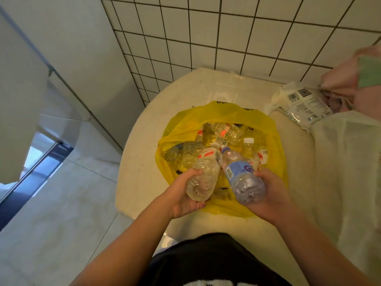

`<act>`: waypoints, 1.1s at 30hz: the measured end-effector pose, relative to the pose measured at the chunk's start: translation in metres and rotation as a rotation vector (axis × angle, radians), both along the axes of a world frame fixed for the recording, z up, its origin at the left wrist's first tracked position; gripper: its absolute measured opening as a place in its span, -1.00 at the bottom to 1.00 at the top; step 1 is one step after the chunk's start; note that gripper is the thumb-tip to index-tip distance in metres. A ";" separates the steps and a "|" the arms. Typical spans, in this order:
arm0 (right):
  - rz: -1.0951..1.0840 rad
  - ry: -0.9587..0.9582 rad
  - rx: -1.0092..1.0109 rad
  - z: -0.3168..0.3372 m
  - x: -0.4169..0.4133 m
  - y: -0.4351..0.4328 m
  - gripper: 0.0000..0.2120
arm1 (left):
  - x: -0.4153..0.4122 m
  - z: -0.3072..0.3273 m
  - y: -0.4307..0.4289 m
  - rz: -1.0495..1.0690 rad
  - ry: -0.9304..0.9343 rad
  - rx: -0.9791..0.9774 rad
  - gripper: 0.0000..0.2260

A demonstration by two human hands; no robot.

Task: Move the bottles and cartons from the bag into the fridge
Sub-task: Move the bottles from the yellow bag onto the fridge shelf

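Holding two at once at centre frame: my left hand (pixel 185 196) grips a clear plastic bottle with a red-and-white label (pixel 203 176), my right hand (pixel 271 195) a clear blue-labelled bottle (pixel 241 176), both over the open yellow plastic bag (pixel 266 124) on the round cream table (pixel 142 162). Many bottles lie inside; I judge the job barely begun.

Bare forearms (pixel 132 236) ran back from the fingers (pixel 199 205) to a black garment (pixel 206 259) bearing a white marking (pixel 204 283) farthest from the fingers.
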State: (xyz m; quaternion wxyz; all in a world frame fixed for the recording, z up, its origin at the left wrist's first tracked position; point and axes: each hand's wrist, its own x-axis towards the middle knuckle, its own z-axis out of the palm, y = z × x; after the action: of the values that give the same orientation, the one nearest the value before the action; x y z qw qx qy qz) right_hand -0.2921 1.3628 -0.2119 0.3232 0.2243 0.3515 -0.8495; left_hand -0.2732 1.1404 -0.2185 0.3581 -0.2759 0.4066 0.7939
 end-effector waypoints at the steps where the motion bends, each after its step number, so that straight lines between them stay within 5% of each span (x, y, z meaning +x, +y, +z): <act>1: -0.009 0.009 -0.060 0.000 0.004 0.004 -0.14 | 0.004 0.001 0.001 0.003 -0.010 0.031 -0.62; 7: 0.037 0.111 -0.163 0.006 0.020 0.015 0.06 | 0.033 0.007 0.002 0.057 0.051 0.073 -0.58; 10: 0.050 0.156 -0.090 0.008 0.027 0.011 0.12 | 0.053 0.013 0.000 0.075 0.106 0.073 -0.42; 17: 0.091 0.147 0.075 0.003 0.048 -0.007 0.24 | 0.105 0.022 -0.010 0.063 0.315 -0.016 -0.43; 23: 0.221 0.241 0.148 0.018 0.074 -0.037 0.23 | 0.147 0.019 -0.031 0.149 0.316 -0.149 -0.29; 33: 0.392 0.508 0.336 0.039 0.161 -0.195 0.15 | 0.253 0.031 -0.161 0.366 0.453 -0.298 -0.36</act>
State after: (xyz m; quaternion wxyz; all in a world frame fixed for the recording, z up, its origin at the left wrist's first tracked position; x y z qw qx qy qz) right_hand -0.1307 1.1675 -0.1726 0.3409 -0.0158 0.5915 -0.7306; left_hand -0.0206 0.9791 -0.1874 0.0657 -0.2100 0.5313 0.8181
